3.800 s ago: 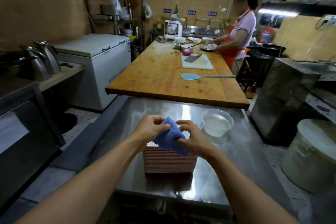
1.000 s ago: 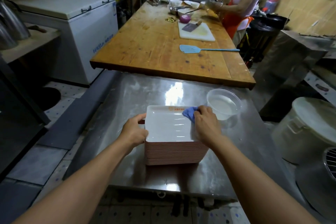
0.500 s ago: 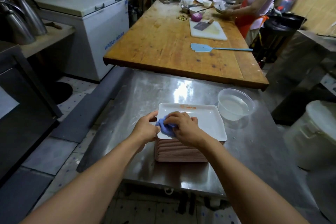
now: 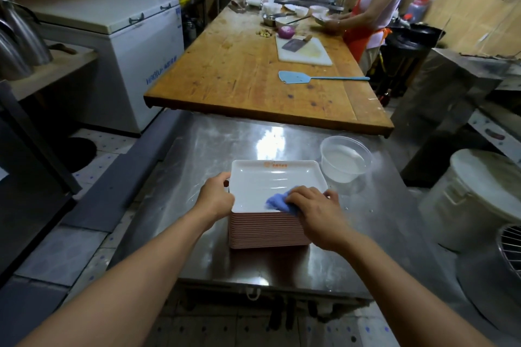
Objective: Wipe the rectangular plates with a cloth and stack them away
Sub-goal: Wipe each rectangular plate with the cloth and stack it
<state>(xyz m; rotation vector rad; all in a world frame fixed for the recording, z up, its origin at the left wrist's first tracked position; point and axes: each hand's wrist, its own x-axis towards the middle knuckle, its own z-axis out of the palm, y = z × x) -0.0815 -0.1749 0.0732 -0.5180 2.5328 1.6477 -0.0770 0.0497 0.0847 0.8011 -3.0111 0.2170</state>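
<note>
A tall stack of rectangular plates [image 4: 267,231], white inside and pink outside, stands on the steel table [image 4: 203,155]. The top plate [image 4: 265,180] faces up with an orange logo on its far rim. My left hand [image 4: 215,198] grips the plate's left edge. My right hand [image 4: 313,210] presses a blue cloth [image 4: 277,202] onto the near right part of the top plate, fingers curled over the cloth.
A clear plastic tub of water [image 4: 345,159] sits right of the stack. Beyond lies a wooden table [image 4: 239,73] with a cutting board and a blue swatter [image 4: 294,77]. A person in an orange apron [image 4: 375,8] works at its far right. A white bucket [image 4: 479,197] stands right.
My right hand has slid the blue cloth from the plate's near left corner to its near right side. My left hand stays on the left edge.
</note>
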